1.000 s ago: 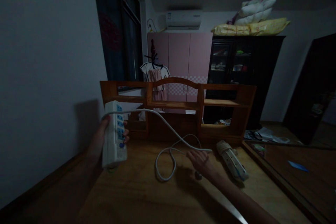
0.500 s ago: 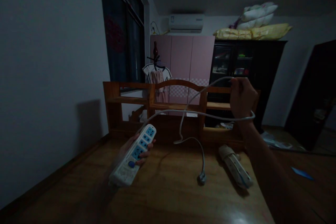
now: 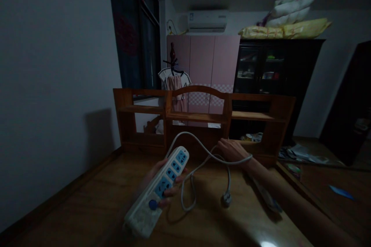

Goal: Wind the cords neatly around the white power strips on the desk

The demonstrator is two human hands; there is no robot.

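Observation:
A white power strip [image 3: 171,173] with blue sockets and a round blue switch is tilted above the table, my left hand [image 3: 169,193] wrapped around it. Its pale cord [image 3: 199,144] arches from the far end and passes around my right wrist. My right hand [image 3: 230,149] is closed on another stretch of the cord, fingertips pinched together. Below that hand, a loop of cord hangs low near the tabletop. The grey plug [image 3: 227,198] is at the cord's end, over the table left of my right forearm.
Another light-coloured bundled object [image 3: 268,197] lies on the wooden table [image 3: 98,193], partly hidden by my right forearm. A wooden shelf unit [image 3: 197,116] stands along the table's far edge. The wall [image 3: 58,85] borders the left side.
My right hand has come down and to the left with the cord, which now droops in a lower loop. The power strip has shifted slightly right and down in view.

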